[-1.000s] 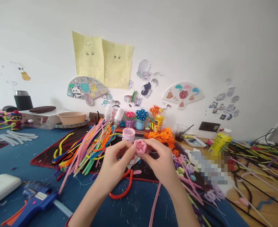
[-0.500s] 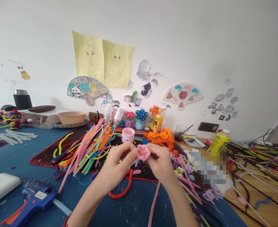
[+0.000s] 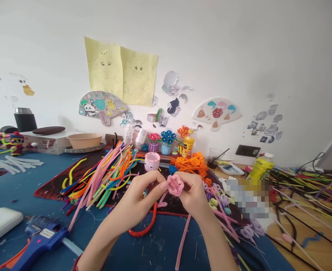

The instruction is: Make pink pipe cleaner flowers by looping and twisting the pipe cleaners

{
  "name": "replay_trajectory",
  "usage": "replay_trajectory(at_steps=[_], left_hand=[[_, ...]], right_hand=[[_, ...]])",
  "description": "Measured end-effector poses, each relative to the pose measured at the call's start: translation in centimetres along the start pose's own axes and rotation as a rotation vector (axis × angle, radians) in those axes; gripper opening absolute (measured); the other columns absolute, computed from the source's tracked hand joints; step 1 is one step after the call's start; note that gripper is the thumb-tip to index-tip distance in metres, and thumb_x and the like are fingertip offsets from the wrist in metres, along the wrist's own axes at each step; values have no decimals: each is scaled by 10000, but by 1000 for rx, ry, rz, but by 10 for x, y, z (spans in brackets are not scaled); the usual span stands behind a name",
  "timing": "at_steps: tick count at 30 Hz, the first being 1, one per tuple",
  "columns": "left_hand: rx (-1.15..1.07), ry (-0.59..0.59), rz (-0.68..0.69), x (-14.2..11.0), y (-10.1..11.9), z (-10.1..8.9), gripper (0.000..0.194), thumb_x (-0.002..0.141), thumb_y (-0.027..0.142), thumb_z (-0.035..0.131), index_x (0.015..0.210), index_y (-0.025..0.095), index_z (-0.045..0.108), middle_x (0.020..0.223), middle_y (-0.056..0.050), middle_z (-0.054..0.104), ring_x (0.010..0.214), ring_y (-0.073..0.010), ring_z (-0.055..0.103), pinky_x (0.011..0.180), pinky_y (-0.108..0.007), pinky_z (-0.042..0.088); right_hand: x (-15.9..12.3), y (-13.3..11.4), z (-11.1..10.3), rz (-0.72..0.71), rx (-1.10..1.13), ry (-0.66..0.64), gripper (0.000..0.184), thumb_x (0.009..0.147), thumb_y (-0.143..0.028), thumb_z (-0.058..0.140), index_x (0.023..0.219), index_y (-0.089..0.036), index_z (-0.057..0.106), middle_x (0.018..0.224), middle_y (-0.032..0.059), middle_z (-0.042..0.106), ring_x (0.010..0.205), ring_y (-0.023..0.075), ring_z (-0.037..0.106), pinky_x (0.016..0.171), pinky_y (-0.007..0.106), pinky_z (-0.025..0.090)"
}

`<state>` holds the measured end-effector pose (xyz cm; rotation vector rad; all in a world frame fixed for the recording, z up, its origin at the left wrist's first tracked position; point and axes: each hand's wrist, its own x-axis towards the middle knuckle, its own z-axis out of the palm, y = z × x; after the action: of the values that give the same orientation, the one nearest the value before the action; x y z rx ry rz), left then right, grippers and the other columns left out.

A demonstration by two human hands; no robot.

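Between my two hands is a pink pipe-cleaner flower (image 3: 175, 185), its scalloped cup opening facing me. My left hand (image 3: 146, 195) is closed, thumb and forefinger pinching the flower's left edge. From the right side, my right hand (image 3: 191, 192) grips the same flower; some of its fingers are hidden behind it. A pink strand hangs below the flower near my left fingertips. Just beyond my hands stands a small pink pot (image 3: 152, 162). Under my left hand a red curved pipe cleaner (image 3: 146, 230) lies on the blue mat.
Loose pipe cleaners (image 3: 106, 177) are heaped to the left, orange pipe-cleaner pieces (image 3: 192, 165) behind my right hand. A blue glue gun (image 3: 46, 237) lies front left beside a white case (image 3: 2, 226). At right are a yellow bottle (image 3: 260, 167) and lilac loops (image 3: 249, 232).
The pink flower has shifted slightly right and turned, so its opening faces me more fully. Both hands still grip it, and the whole view has shifted a little.
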<state>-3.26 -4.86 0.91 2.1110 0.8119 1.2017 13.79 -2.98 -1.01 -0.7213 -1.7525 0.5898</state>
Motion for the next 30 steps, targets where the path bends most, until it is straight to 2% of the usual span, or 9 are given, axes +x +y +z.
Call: replay_trajectory(at_steps=[4,7,12,17,20,25,30], left_hand=[[165,177,85,-2,1,3,234,910,301,542,724,161,546,655,28,525,590,-96,428,564,-217,331],[227,227,103,-2,1,9,236,877,292,587,688,152,574,626,22,553,566,-92,438,550,-217,326],[76,146,-99,0,0,18,304,886,375,566,698,147,635,548,28,534,515,-89,407,497,-212,303],[-123,136,-212,3,1,15,294,841,393,609,691,141,616,601,21,514,563,-96,420,505,-205,318],[-164,106,-245,3,2,13,301,826,389,626,659,139,599,582,27,491,542,-88,399,484,-200,301],[-234,46,-276,3,5,17,329,826,419,619,675,127,614,573,26,482,528,-82,392,470,-192,290],[-296,47,-291,4,6,17,313,800,408,650,680,128,577,581,32,472,540,-81,380,485,-191,282]], right_hand=[[0,1,1,-109,-137,158,217,769,-76,477,579,-177,452,554,-39,417,543,103,367,506,237,262],[-1,1,2,-167,-250,217,229,782,-62,463,584,-175,461,569,-25,440,548,109,398,513,242,273],[-1,0,4,-209,-357,257,242,779,-38,451,583,-179,439,572,-20,422,543,111,396,506,246,261],[-1,1,5,-194,-337,184,260,748,-14,417,576,-193,342,549,-40,338,513,100,328,490,244,224],[-1,1,5,-198,-339,178,262,724,-2,407,578,-197,312,543,-43,325,505,97,318,485,243,214],[-2,2,5,-245,-406,249,267,733,-8,417,583,-199,306,556,-40,329,506,97,319,489,243,219],[-1,1,3,-225,-388,211,275,704,1,392,601,-207,246,552,-48,289,504,96,289,487,253,187]])
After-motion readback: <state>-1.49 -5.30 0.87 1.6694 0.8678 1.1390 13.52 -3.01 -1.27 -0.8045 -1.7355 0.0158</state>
